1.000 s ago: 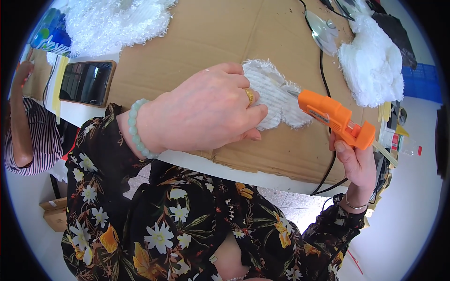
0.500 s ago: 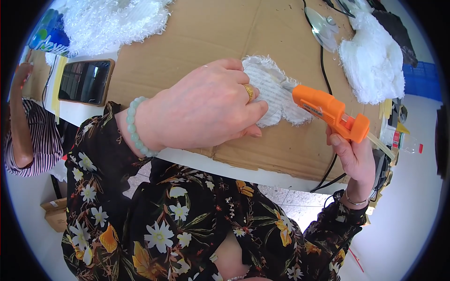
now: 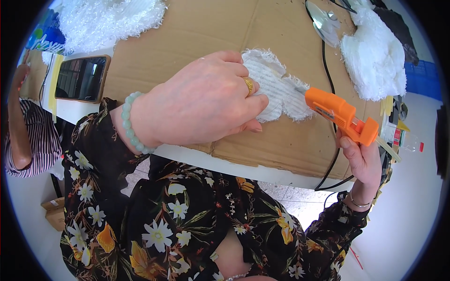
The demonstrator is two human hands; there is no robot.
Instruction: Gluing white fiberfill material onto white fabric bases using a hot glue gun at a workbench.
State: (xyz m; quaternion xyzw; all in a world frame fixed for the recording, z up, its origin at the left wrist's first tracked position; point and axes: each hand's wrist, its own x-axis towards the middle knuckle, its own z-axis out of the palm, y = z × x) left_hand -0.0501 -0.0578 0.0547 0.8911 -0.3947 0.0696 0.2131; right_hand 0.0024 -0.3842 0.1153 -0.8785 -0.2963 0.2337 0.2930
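A piece of white ribbed fabric (image 3: 268, 84) with frayed, fluffy edges lies on the cardboard (image 3: 187, 21). My left hand (image 3: 206, 98), back upward and fingers curled, is closed on its left edge; the fingertips are partly hidden. An orange hot glue gun (image 3: 333, 108) is gripped in my right hand (image 3: 360, 157), with a pale glue stick (image 3: 388, 149) protruding from its rear. The metal nozzle (image 3: 301, 90) points left, over the right part of the fabric. I cannot tell whether it touches the fabric.
White fluffy fabric heaps lie at the back left (image 3: 110, 23) and right (image 3: 372, 58). A phone (image 3: 80, 78) rests left of the cardboard. A black cable (image 3: 326, 70) runs along the right side, near a clear plastic bottle (image 3: 408, 141). Another person's arm (image 3: 19, 126) shows far left.
My right hand has drawn the glue gun a little to the right, its nozzle shifting toward the fabric's right edge. My left hand keeps its hold on the fabric.
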